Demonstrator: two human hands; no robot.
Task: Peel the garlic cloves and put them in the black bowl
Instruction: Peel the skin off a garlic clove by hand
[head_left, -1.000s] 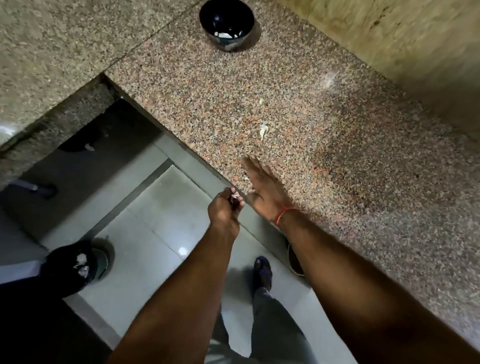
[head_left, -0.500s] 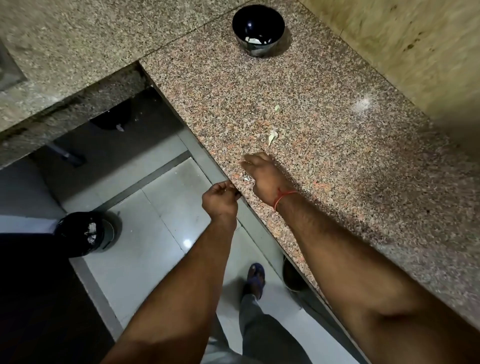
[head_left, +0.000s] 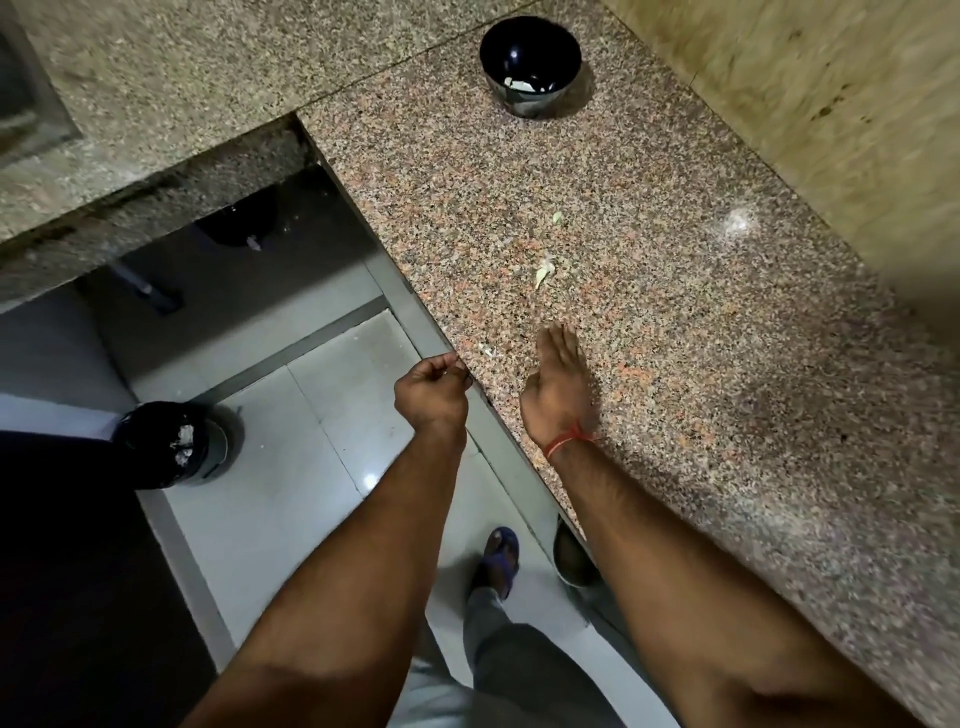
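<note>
Where the speckled granite surface (head_left: 701, 322) fills the right and upper part of the view, its front edge runs diagonally down toward the person, and a second, paler slab meets it at a corner on the left. Below that edge lies the pale tiled floor (head_left: 291, 467), with a dark bin (head_left: 166, 447) holding something whitish standing on it at the left. At the far end of the surface, well apart from both hands, sits the black bowl (head_left: 530, 65), upright, with a few pale pieces in its bottom. The right hand (head_left: 558, 387) rests on the surface near the edge, fingers straight and together, palm side turned left, a red thread round the wrist. The left hand (head_left: 431, 389) hangs just off the edge over the floor, its grip curled with fingertips touching the rim of the slab; whether it holds anything cannot be told. A foot in a blue sandal (head_left: 498, 553) stands on the floor below. Between the right hand and the bowl lie scraps of garlic skin (head_left: 543, 273) on the surface, with a smaller white fleck (head_left: 488, 352) beside the edge between the two hands.
</note>
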